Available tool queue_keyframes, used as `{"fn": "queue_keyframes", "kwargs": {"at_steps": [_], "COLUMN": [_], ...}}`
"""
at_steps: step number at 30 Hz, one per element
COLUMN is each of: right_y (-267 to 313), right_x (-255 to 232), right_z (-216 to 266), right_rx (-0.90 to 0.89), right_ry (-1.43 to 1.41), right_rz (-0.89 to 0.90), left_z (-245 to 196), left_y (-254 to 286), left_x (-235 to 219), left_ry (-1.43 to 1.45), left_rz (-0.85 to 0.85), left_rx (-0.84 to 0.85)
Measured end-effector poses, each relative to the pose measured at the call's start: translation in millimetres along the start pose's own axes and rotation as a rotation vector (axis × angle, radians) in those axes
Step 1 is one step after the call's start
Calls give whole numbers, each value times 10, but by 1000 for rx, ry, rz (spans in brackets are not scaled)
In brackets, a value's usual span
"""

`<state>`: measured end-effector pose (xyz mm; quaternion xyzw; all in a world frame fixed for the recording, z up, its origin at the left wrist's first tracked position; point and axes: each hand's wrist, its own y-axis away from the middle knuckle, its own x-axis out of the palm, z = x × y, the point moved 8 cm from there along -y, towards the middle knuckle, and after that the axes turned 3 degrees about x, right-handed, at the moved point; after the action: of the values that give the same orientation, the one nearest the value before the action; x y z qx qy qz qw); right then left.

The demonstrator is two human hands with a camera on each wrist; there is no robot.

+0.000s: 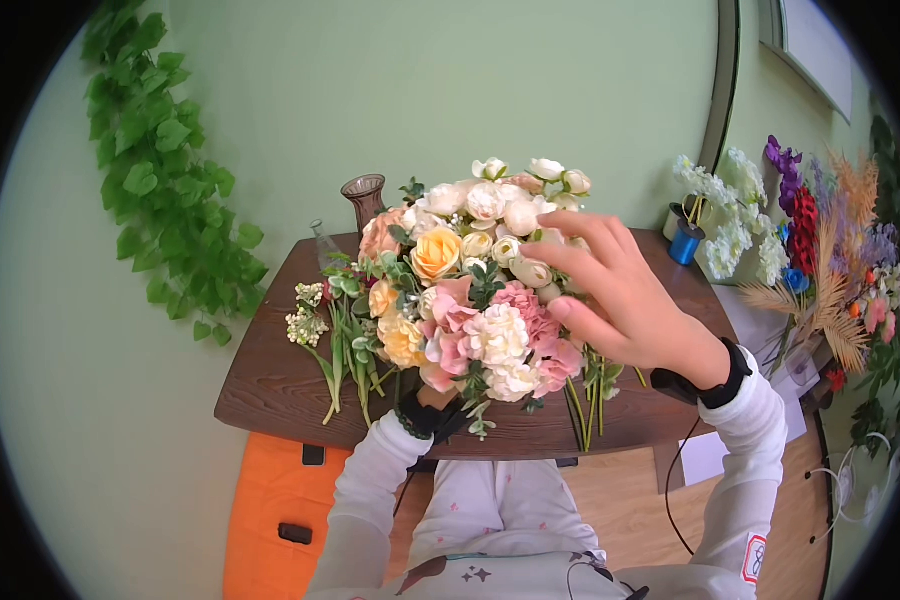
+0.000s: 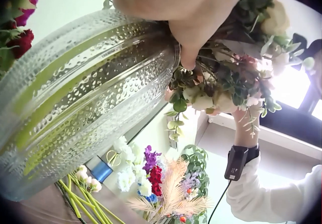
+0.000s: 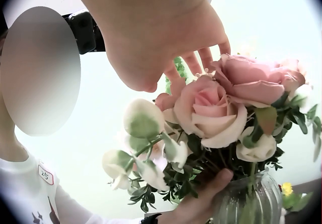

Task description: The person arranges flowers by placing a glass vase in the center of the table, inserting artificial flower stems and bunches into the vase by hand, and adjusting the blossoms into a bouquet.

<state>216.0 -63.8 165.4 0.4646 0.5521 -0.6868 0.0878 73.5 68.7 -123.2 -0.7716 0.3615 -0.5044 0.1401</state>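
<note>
A full bouquet (image 1: 470,290) of cream, yellow, peach and pink artificial flowers stands in a ribbed, dimpled clear glass vase (image 2: 100,83). From the head the flowers hide that vase. My left hand (image 3: 201,196) grips the vase at its neck, below the blooms, with the thumb along the rim. On the right side of the bouquet, my right hand (image 1: 635,295) spreads its fingers over the white blooms, fingertips right at the petals. Pink roses (image 3: 211,110) sit just under that hand in the right wrist view.
Loose green stems and small white flower sprigs (image 1: 307,325) lie on the dark wooden table (image 1: 270,385). Behind stand a brownish glass vase (image 1: 365,198) and a small clear bottle (image 1: 322,240). At right are a blue container (image 1: 684,246) and many colourful flowers (image 1: 820,260).
</note>
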Motion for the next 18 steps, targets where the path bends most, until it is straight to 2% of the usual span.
{"fn": "queue_keyframes", "kwargs": {"at_steps": [2,3,4,6,8,9,11,12,14,15,17,18], "right_y": [58,112,158,233,448,529,828,955,1283,1412,1739,1838], "right_x": [-4,-58,-115,-151,-170,-120,90,202,591,696,1213,1319], "right_z": [-120,-245,-350,-510,-913,-1023,-1497,-1676,-2122,-2249,-2478,-2529], "right_rx": [9,62,115,180,361,367,683,687,845,847,1050,1050], "right_ry": [-1,-51,-100,-144,-262,-262,-414,-416,-381,-384,-296,-300], "right_rz": [-24,-101,-179,-245,-398,-400,-420,-422,-271,-272,193,193], "left_z": [21,18,-68,-32,-21,-23,-31,-12,-7,-28,-101,-137], "left_y": [-30,-14,302,109,-6,-11,119,117,108,96,81,73], "left_x": [-20,-32,-42,-47,-56,-63,-76,-79,99,281,663,788], "left_ry": [31,47,63,94,126,141,170,184,83,-18,-220,-322], "left_rz": [5,7,9,12,13,12,10,8,-32,-69,-142,-178], "left_rx": [-14,-21,-28,-42,-56,-63,-73,-78,-79,-77,-71,-66]}}
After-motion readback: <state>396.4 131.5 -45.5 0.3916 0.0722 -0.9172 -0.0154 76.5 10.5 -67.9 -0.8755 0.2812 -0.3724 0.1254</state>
